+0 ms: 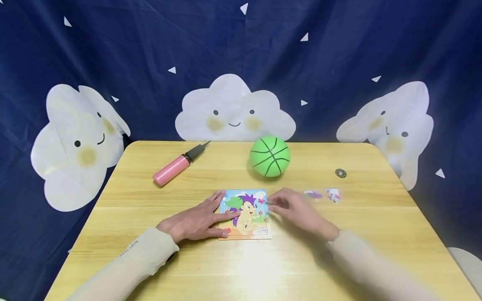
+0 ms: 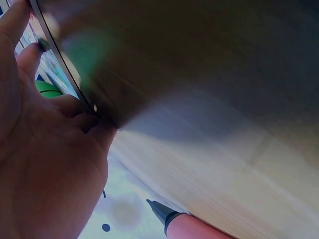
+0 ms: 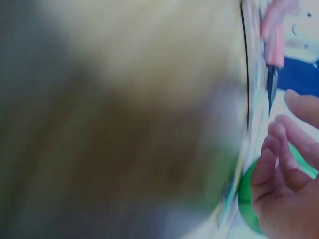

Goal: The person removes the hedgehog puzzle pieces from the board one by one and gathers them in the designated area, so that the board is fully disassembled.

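A jigsaw puzzle (image 1: 246,223) with a purple-haired hedgehog and a green leaf lies flat in the middle of the table. My left hand (image 1: 199,219) rests on its left side with the fingers spread. At the puzzle's right edge is my right hand (image 1: 295,209), its fingers loosely bent. In the right wrist view, the thumb and fingers of that right hand (image 3: 291,194) are apart, and nothing shows between them. Two loose puzzle pieces, a purple one (image 1: 313,195) and one with a pink butterfly (image 1: 333,195), lie to the right, beyond the right hand.
Behind the puzzle sits a green ball (image 1: 270,156) with black lines. A pink hand pump (image 1: 172,170) with a black nozzle lies at the back left. A dark round chip (image 1: 340,173) is at the back right of the wooden table (image 1: 188,267).
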A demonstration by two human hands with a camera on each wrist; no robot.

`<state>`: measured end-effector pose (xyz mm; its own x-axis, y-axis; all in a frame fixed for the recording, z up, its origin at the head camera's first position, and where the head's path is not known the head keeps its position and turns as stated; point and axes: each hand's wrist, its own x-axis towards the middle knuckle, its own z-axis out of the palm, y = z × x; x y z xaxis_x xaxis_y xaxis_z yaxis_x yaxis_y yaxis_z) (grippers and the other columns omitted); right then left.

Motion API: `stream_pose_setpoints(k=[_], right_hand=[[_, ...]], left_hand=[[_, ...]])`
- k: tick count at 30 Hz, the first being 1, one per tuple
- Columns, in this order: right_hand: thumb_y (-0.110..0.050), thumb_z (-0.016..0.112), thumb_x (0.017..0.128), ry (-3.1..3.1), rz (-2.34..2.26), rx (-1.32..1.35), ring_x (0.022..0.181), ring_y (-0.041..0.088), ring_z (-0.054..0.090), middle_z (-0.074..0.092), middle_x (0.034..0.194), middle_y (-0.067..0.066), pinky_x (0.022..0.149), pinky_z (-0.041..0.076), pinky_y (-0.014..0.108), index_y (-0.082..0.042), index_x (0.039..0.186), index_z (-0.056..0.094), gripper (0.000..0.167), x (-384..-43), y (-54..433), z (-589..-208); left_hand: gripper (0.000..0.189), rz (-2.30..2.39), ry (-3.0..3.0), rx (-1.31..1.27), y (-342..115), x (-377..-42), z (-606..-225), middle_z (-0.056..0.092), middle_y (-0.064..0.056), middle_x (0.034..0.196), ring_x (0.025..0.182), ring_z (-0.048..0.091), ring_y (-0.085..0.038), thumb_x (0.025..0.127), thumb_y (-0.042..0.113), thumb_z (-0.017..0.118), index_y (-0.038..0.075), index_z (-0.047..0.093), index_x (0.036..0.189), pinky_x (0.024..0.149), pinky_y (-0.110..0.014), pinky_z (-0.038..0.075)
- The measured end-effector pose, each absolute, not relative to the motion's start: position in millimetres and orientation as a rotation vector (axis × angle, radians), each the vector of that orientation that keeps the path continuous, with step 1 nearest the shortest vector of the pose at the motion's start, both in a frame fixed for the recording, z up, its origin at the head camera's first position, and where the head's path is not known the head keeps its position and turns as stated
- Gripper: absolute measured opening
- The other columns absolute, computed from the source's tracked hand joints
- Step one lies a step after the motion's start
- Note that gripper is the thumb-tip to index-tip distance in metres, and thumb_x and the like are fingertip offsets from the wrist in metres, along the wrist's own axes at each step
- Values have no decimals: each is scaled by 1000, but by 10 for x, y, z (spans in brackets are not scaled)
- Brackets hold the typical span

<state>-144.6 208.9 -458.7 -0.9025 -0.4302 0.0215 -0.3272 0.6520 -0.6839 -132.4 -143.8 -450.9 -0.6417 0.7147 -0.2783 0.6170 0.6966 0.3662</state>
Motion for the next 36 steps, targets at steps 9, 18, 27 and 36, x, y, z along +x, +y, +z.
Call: stream_pose_setpoints(k=[9,18,27,36], right_hand=[[-19,85,96,2778,-964,-672,94,14,58,66,107,2,83,53,27,-7,131,77,38,-1398,1886,-4683],[-15,84,96,2777,-935,-709,99,13,61,69,112,1,88,56,31,-9,126,80,32,-1405,1866,-4683],[-13,82,97,2774,-922,-690,98,12,61,68,111,0,88,56,31,-8,123,81,26,-1392,1841,-4659],[-17,84,96,2777,-889,-737,94,11,59,68,110,1,85,56,29,-7,120,79,27,-1409,1839,-4654]], left_hand=[[63,337,2514,1051,-1443,-1318,-4514,3,-24,183,171,8,-41,110,59,56,40,41,168,129,-59,37],[64,320,2516,1189,-1439,-1341,-4519,10,-19,183,169,11,-45,112,52,57,31,42,170,134,-61,27],[63,358,2482,1265,-1259,-1322,-4506,16,-18,183,169,13,-46,111,53,57,33,42,169,134,-60,25],[58,304,2474,1278,-1113,-1274,-4519,19,-21,181,168,12,-50,113,52,53,39,43,168,134,-64,23]])
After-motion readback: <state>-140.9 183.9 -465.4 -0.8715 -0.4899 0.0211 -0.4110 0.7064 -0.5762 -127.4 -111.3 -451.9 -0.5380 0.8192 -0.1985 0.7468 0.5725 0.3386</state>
